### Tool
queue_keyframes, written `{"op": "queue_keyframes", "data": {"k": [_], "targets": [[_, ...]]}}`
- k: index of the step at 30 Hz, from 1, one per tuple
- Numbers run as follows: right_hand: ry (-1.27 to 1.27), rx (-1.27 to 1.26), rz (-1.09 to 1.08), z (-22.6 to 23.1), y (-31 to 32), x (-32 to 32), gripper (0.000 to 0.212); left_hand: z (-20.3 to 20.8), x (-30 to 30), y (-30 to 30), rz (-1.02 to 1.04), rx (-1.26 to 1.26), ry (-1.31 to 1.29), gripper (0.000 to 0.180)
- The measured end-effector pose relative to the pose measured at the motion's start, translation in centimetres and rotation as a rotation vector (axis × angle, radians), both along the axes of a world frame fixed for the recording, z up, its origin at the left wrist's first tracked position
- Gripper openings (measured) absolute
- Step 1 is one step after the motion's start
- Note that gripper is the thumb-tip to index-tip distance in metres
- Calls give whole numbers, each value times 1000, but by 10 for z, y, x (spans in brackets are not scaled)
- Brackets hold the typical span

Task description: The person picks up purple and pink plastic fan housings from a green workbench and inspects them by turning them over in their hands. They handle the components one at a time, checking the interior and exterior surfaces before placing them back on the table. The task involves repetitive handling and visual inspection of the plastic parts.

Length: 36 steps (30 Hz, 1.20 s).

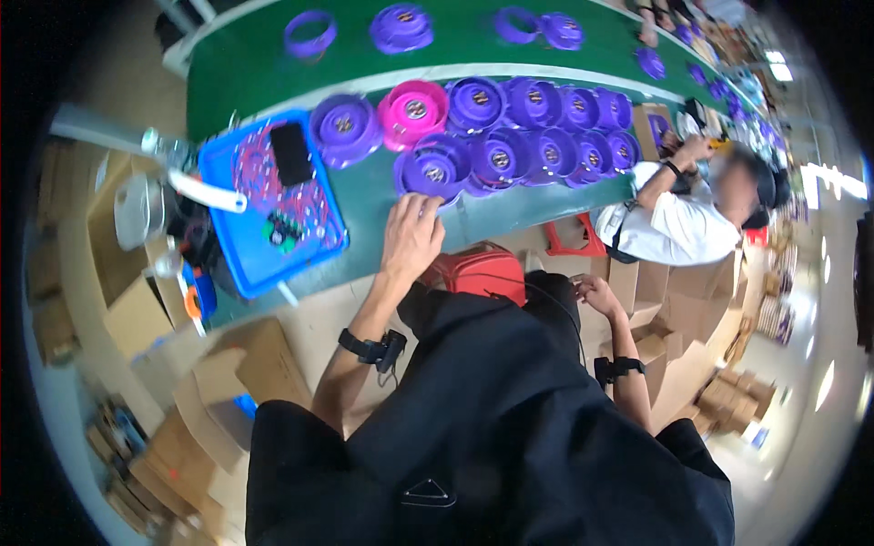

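Note:
My left hand (414, 235) lies over the near edge of the workbench, its fingers stretched forward and holding nothing. The fingertips are at the near rim of a round purple plastic housing (435, 167) with a metallic disc in its middle; whether they press on it I cannot tell. Beside it stand more such purple housings (500, 158) in two rows, and one pink housing (415, 111) in the far row. My right hand (596, 293) hangs off the bench beside my lap, fingers loosely bent and apart, with nothing visible in it. Both wrists wear black straps.
On the left, a blue tray (238, 259) holds coiled wires, small green parts and a black phone-like slab (291, 153). Beyond a pale rail, a green belt (437, 50) carries purple rings and housings. A co-worker (674, 223) sits at right. Cardboard boxes (264, 359) stand around me.

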State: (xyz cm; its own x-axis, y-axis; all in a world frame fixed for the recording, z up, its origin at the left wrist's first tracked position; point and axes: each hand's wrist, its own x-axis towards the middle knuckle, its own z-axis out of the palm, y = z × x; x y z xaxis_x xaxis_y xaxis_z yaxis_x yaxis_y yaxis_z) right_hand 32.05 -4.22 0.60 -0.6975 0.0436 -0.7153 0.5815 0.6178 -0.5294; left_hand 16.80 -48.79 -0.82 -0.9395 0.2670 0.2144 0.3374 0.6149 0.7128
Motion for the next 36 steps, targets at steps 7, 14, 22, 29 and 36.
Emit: {"op": "queue_keyframes", "data": {"k": [7,14,22,29,36], "targets": [[87,162,513,-41,42,-111,31,-73,76,-18,-97,-161,-762,24],[303,-94,925,-97,35,-173,18,-220,124,63,-37,-283,-1115,27],[512,-148,722,-138,38,-187,10,-304,166,123,182,-75,-1319,34],[690,-40,552,-131,25,-181,8,-305,77,60,325,-17,-1227,35],[980,148,595,-153,34,-157,17,-302,87,29,354,36,-1149,36]]}}
